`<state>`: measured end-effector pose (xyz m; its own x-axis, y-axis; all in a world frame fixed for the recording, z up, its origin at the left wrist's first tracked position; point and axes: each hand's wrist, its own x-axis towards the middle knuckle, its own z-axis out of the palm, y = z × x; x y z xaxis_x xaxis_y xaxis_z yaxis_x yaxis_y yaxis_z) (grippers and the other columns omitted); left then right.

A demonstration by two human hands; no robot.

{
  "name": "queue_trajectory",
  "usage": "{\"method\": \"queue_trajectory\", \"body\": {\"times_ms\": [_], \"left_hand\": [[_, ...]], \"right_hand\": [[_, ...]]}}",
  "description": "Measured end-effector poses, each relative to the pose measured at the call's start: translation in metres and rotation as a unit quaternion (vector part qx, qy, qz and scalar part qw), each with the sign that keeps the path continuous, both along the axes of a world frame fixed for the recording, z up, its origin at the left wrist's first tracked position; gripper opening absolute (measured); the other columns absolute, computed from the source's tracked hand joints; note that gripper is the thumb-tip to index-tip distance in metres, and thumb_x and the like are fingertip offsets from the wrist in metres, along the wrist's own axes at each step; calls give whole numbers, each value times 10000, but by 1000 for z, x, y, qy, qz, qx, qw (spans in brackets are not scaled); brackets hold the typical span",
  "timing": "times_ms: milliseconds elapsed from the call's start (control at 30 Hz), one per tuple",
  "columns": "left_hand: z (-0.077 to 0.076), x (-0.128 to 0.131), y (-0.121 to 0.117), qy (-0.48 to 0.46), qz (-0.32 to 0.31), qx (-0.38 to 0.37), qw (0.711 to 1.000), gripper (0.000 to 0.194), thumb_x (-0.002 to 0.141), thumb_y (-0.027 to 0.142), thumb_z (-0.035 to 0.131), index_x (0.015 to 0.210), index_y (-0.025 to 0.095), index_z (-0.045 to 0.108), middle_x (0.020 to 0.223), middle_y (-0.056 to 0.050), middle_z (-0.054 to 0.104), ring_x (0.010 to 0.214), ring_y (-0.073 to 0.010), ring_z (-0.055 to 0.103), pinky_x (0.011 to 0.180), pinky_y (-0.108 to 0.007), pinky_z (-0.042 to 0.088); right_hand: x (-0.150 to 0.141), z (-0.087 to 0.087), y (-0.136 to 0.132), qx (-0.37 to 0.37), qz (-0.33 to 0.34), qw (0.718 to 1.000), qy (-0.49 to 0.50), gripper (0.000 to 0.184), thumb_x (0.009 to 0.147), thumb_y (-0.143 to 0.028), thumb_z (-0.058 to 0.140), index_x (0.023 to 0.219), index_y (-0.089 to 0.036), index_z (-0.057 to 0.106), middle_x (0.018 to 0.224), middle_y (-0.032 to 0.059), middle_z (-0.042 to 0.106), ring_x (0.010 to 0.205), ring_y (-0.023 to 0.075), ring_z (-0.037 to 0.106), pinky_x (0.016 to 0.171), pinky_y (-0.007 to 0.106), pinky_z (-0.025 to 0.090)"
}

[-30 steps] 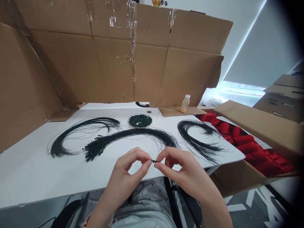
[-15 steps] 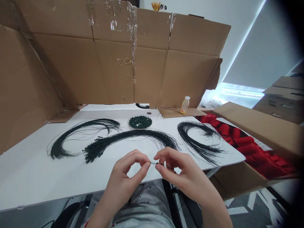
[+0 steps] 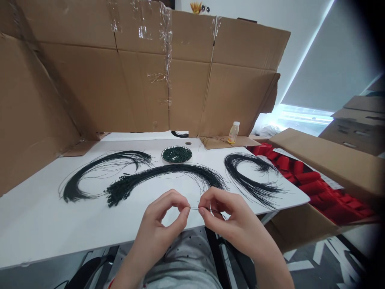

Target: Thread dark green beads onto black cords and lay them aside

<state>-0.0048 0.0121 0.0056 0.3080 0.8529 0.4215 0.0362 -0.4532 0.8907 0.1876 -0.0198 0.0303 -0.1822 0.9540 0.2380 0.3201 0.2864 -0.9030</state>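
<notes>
Between my left hand (image 3: 162,214) and my right hand (image 3: 231,220), a thin dark cord (image 3: 200,208) runs level above the white table (image 3: 45,224). Finger and thumb of each hand pinch it. Any small bead on it is hidden by my right fingers. Behind my hands lie several long bundles of dark green cord: one at left (image 3: 73,188), one in the middle (image 3: 168,171) with knobbly ends (image 3: 117,192), and one at right (image 3: 237,172). Farther back, a round dish (image 3: 177,154) holds small dark green pieces.
Tall cardboard sheets (image 3: 120,88) stand along the table's back and left side. A small plastic bottle (image 3: 233,133) stands on a cardboard flap at the back. To the right, an open carton holds red pieces (image 3: 313,188). My lap and chair legs lie below the front edge.
My hands have drawn slightly apart, and more of the thin cord shows between them. The small dark bead visible earlier is now out of sight at my right fingers.
</notes>
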Motion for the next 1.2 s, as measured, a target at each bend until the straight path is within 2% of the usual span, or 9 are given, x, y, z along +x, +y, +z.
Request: {"method": "queue_trajectory", "body": {"times_ms": [167, 300, 400, 500, 600, 667, 767, 933, 1200], "left_hand": [[-1, 3, 0, -34, 35, 35, 998, 190, 869, 78, 598, 758, 230, 631, 748, 23, 574, 734, -148, 527, 689, -266, 413], [3, -3, 3, -40, 44, 50, 997, 191, 904, 109, 608, 767, 241, 625, 756, 29, 580, 752, -146, 539, 706, -257, 436], [0, -18, 16, 36, 26, 5, 999, 37, 940, 237, 642, 956, 263, 663, 901, 13, 657, 830, -157, 611, 779, -269, 485], [-17, -35, 40, 183, 59, -48, 980, 346, 931, 334, 637, 1265, 262, 587, 1121, -36, 684, 832, -181, 655, 806, -329, 525], [-46, -42, 65, 302, 96, -29, 948, 231, 906, 289, 583, 1096, 196, 675, 1122, -83, 695, 782, -204, 650, 800, -374, 531], [-64, -39, 77, 320, 101, -25, 942, 208, 883, 239, 561, 1012, 176, 712, 1053, -94, 707, 775, -222, 662, 815, -393, 532], [-81, -31, 86, 324, 116, -14, 939, 259, 882, 202, 526, 1027, 168, 737, 1002, -103, 706, 838, -252, 678, 866, -409, 521], [-88, -23, 91, 321, 118, 5, 940, 276, 889, 171, 502, 957, 178, 769, 961, -104, 697, 919, -269, 677, 910, -399, 503], [-87, -17, 89, 288, 103, 6, 952, 251, 872, 162, 506, 830, 195, 751, 868, -81, 665, 832, -260, 640, 844, -393, 481]], "right_hand": [[-1, -4, 4, -14, 16, 1000, -5, 140, 939, -264, 662, 815, -209, 629, 678, -57, 470, 634, 114, 390, 576, 252, 323], [-1, -2, 6, -18, 25, 999, 17, 191, 959, -308, 660, 806, -207, 608, 704, -49, 494, 649, 115, 408, 591, 252, 338], [1, 0, 5, -19, 19, 999, 22, 193, 969, -315, 648, 813, -209, 605, 697, -48, 484, 645, 118, 407, 584, 250, 343], [5, 1, 4, 1, -10, 1000, 14, 152, 971, -288, 624, 841, -211, 640, 714, -37, 517, 653, 125, 422, 582, 253, 352], [10, 2, 4, 20, -32, 999, 12, 127, 954, -256, 620, 842, -209, 659, 747, -21, 564, 677, 134, 444, 602, 258, 376], [12, 2, 4, 17, -39, 999, 13, 124, 950, -244, 615, 839, -207, 656, 759, -17, 574, 684, 137, 450, 614, 262, 389], [14, 1, 4, 15, -39, 999, 10, 114, 949, -241, 616, 847, -208, 655, 761, -17, 571, 687, 139, 454, 615, 266, 391], [14, 0, 4, 20, -28, 999, 1, 124, 961, -256, 619, 850, -209, 649, 757, -15, 566, 680, 142, 450, 611, 274, 384], [11, 0, 4, 18, -34, 999, 0, 119, 947, -245, 637, 832, -213, 644, 727, -33, 541, 661, 130, 444, 596, 267, 365]]}}
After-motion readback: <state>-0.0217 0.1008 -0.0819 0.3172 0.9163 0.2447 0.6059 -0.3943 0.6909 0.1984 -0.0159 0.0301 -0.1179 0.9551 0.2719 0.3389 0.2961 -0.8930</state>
